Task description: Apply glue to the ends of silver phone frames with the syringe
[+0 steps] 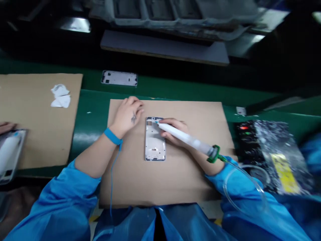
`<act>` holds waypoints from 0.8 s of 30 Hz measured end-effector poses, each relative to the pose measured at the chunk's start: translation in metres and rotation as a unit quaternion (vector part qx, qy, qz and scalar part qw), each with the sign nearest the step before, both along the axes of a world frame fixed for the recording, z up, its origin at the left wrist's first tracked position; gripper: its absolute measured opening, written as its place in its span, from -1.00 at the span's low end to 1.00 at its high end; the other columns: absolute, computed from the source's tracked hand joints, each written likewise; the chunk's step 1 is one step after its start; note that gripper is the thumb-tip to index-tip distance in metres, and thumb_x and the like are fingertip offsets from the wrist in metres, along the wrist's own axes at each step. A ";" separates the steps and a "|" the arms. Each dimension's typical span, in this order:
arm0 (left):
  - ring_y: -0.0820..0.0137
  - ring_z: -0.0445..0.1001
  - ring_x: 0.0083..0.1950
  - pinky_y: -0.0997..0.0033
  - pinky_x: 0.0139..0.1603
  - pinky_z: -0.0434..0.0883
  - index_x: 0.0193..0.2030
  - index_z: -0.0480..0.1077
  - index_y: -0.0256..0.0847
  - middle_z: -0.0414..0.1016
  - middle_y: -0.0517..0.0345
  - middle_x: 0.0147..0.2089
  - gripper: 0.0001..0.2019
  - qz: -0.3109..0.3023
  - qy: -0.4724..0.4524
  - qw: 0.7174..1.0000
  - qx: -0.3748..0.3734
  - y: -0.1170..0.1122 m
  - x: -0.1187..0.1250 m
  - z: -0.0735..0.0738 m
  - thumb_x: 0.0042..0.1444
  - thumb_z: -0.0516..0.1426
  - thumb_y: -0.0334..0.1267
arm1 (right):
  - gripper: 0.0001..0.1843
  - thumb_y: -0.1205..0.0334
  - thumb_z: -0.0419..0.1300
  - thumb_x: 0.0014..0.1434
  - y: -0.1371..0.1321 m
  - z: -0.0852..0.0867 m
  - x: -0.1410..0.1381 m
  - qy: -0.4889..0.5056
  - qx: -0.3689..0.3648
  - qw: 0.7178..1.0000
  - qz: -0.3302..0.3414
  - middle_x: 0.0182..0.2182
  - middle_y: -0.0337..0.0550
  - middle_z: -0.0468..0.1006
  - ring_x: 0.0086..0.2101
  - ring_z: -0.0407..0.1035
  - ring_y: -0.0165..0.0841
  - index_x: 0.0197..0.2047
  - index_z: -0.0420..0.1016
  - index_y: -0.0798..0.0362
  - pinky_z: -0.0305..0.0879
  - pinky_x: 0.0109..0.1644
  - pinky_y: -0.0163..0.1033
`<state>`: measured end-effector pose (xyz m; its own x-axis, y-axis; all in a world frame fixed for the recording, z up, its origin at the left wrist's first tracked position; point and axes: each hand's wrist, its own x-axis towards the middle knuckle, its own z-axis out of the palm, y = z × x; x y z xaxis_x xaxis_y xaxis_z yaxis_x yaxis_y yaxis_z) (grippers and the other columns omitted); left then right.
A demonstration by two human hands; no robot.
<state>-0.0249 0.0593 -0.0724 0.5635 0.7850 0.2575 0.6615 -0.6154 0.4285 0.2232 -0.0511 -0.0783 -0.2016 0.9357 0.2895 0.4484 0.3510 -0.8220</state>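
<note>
A silver phone frame (154,140) lies flat on a brown cardboard sheet (175,174) in front of me. My right hand (175,132) is closed round a white glue syringe (187,139), whose tip touches the frame's top edge. A green cap and a clear tube run from the syringe's back end. My left hand (127,113) rests on the cardboard just left of the frame, fingers curled loosely, holding nothing that I can see. A blue wrist strap (112,136) with a cord sits on my left wrist.
A second phone frame (119,78) lies on the green belt beyond. Another cardboard sheet (32,110) at left carries white crumpled wipes (61,96). A co-worker's hand (6,127) shows at the far left. A controller box under plastic (271,150) stands at right.
</note>
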 end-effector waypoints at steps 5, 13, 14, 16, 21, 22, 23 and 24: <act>0.00 0.46 0.23 -0.08 0.30 0.44 0.13 0.52 -0.22 0.46 -0.14 0.21 -0.61 -0.009 -0.002 1.000 0.005 0.007 -0.001 -0.001 0.41 0.03 -0.03 | -0.35 -0.43 0.22 0.31 0.007 0.001 0.002 0.065 0.004 0.998 -0.025 0.01 0.02 0.69 0.01 0.63 -0.17 0.08 0.56 -0.01 0.56 0.16 -0.04; 0.08 0.53 0.17 0.02 0.23 0.50 0.14 0.50 -0.23 0.45 -0.13 0.23 -0.59 -0.008 0.009 1.000 -0.020 0.009 -0.006 0.005 0.37 0.07 0.00 | -0.26 -0.40 0.25 0.31 0.003 0.001 0.000 0.145 -0.048 0.987 0.041 -0.21 -0.06 0.72 -0.14 0.67 -0.18 0.27 0.43 0.01 0.58 0.06 -0.05; 0.10 0.54 0.15 0.04 0.22 0.51 0.15 0.50 -0.23 0.44 -0.13 0.24 -0.60 -0.019 0.014 0.999 -0.030 0.010 -0.009 0.006 0.37 0.07 -0.01 | -0.24 -0.41 0.24 0.31 0.004 0.001 0.000 0.128 -0.051 0.989 0.045 -0.22 -0.06 0.72 -0.13 0.67 -0.17 0.29 0.42 0.01 0.57 0.08 -0.03; 0.13 0.56 0.14 0.06 0.23 0.52 0.16 0.49 -0.21 0.44 -0.11 0.26 -0.62 -0.039 0.035 0.997 -0.051 0.013 -0.013 0.009 0.37 0.07 -0.06 | -0.22 -0.46 0.22 0.29 0.004 -0.002 0.001 0.073 -0.044 0.995 0.044 -0.15 -0.01 0.72 -0.05 0.65 -0.11 0.28 0.46 -0.01 0.53 0.17 0.03; 0.14 0.58 0.15 0.03 0.24 0.52 0.19 0.47 -0.20 0.43 -0.11 0.27 -0.66 -0.029 0.082 0.994 -0.063 0.013 -0.016 0.013 0.38 0.05 -0.20 | -0.23 -0.42 0.24 0.29 0.013 -0.015 0.004 -0.013 -0.040 0.999 0.007 0.16 0.05 0.63 0.10 0.59 0.01 0.35 0.45 -0.09 0.51 0.21 0.15; 0.15 0.59 0.15 0.03 0.24 0.53 0.20 0.47 -0.19 0.43 -0.11 0.28 -0.66 -0.028 0.091 0.993 -0.064 0.013 -0.016 0.014 0.37 0.05 -0.22 | -0.24 -0.40 0.25 0.29 0.017 -0.017 0.007 -0.023 -0.039 0.999 -0.008 0.20 0.06 0.60 0.10 0.58 0.03 0.35 0.45 -0.10 0.50 0.22 0.19; 0.15 0.60 0.14 0.04 0.24 0.53 0.21 0.47 -0.18 0.42 -0.11 0.30 -0.65 -0.028 0.101 0.992 -0.068 0.012 -0.016 0.016 0.36 0.06 -0.24 | -0.25 -0.38 0.26 0.29 0.023 -0.020 0.011 -0.032 -0.038 0.998 -0.028 0.22 0.06 0.59 0.10 0.58 0.05 0.36 0.44 -0.11 0.49 0.23 0.23; 0.15 0.60 0.14 0.06 0.23 0.54 0.23 0.47 -0.17 0.42 -0.11 0.33 -0.63 -0.029 0.113 0.990 -0.074 0.012 -0.017 0.018 0.34 0.08 -0.26 | -0.26 -0.35 0.27 0.29 0.031 -0.022 0.017 -0.039 -0.038 0.997 -0.053 0.22 0.06 0.59 0.09 0.58 0.06 0.37 0.43 -0.11 0.48 0.22 0.26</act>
